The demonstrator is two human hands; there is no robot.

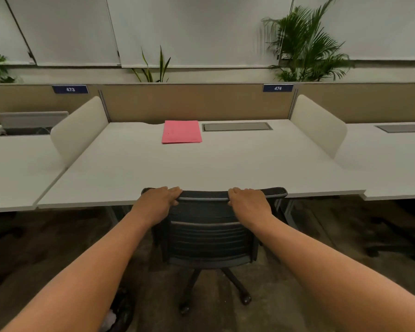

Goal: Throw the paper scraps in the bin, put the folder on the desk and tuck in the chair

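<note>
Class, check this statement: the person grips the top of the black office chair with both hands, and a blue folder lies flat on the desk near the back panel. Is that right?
Not quite. The folder is pink, not blue, as the head view shows. The rest holds: the left hand and the right hand both grip the top of the black office chair, and the folder lies flat on the desk near the back panel.
</note>
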